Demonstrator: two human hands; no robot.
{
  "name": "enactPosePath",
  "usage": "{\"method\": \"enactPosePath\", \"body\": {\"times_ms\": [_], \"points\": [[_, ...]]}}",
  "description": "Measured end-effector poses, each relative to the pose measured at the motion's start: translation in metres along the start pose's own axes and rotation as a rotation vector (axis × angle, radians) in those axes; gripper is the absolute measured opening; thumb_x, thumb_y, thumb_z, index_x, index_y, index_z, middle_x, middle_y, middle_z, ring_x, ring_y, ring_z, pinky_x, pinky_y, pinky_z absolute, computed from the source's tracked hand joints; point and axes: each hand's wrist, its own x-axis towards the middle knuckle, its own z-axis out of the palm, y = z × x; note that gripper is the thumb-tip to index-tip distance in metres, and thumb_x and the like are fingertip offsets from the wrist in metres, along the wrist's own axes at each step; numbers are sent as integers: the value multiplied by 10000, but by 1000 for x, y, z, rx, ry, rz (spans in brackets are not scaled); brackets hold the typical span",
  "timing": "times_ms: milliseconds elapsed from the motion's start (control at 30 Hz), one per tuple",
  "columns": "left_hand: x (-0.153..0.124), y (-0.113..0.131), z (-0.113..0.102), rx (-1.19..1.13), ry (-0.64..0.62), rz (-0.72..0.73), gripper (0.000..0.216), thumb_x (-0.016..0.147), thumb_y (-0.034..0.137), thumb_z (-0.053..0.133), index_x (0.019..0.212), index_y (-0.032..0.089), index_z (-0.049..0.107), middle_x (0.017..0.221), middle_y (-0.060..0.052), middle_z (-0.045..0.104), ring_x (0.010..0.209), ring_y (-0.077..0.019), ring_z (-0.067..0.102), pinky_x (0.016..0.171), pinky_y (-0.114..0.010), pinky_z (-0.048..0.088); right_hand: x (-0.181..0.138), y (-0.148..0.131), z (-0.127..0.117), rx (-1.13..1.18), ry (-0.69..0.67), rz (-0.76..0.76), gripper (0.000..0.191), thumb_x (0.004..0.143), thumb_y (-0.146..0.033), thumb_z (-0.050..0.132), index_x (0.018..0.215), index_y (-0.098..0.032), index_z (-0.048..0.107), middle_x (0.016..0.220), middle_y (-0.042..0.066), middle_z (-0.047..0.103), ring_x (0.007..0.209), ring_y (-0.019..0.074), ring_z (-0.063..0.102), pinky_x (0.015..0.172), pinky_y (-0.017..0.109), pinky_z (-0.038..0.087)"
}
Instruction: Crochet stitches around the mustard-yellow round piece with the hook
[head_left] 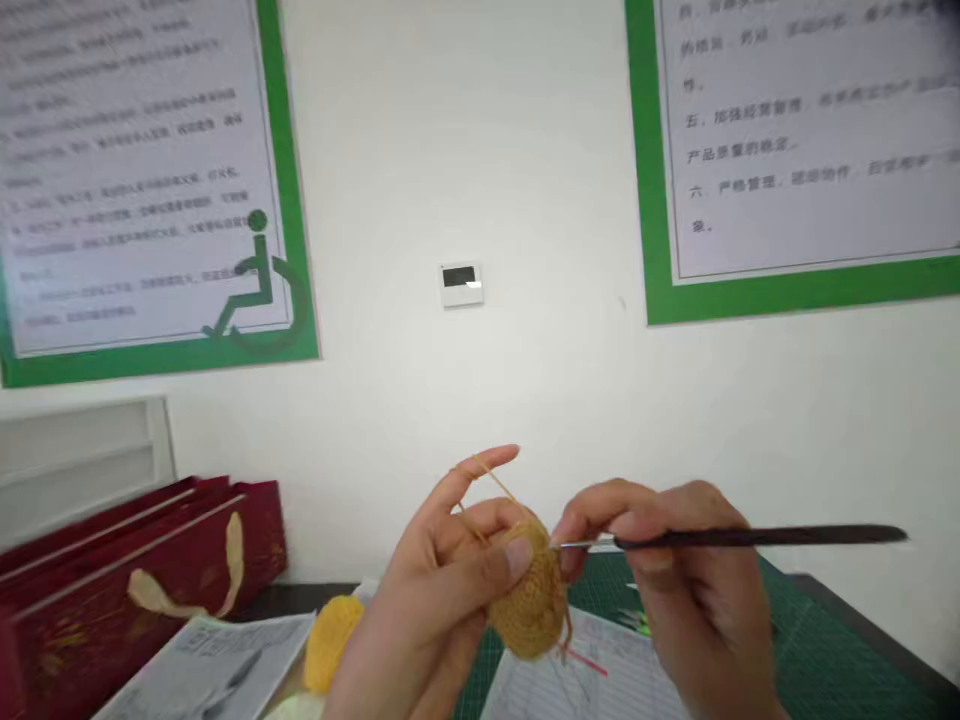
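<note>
My left hand [457, 570] pinches a mustard-yellow crocheted piece [529, 610] between thumb and fingers. A strand of the same yarn [499, 482] runs over its raised index finger. In my right hand [697, 590] is a crochet hook [795, 536] with a dark handle and a thin metal shaft, held level. The hook's tip meets the right edge of the crocheted piece; whether it is inside a stitch I cannot tell. A brownish yarn end and a short red strip [587, 662] hang below the piece.
A yellow yarn ball [332, 640] lies left of my left wrist, near a printed sheet [217, 665]. Dark red gift bags [150, 590] stand at the left. A green cutting mat [832, 640] and a paper with lines [600, 680] cover the table under my hands. Behind is a white wall.
</note>
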Motion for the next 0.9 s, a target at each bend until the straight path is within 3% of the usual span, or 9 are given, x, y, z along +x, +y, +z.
{"method": "enactPosePath", "body": {"times_ms": [367,567,900], "points": [[2,2,2,-8,-28,-2,619,852,41,677,1427,182,496,809,-35,675,737,-193,664,687,-304,500,3,-2,4,191,16,93,100,1063,-282,494,1090,-291,590,983,38,775,767,164,720,644,311,598],[1,2,3,-13,-41,13,619,850,19,666,1424,175,495,796,-26,671,689,-167,638,642,-280,491,-2,-2,3,78,3,36,132,1061,-242,490,1113,-291,602,987,38,749,784,178,715,661,347,603],[1,3,2,-16,-28,9,603,868,16,647,1425,185,491,799,-27,670,683,-158,628,641,-279,489,-2,-1,8,81,26,11,165,1052,-212,505,1113,-307,625,996,33,750,772,165,691,661,334,576]]}}
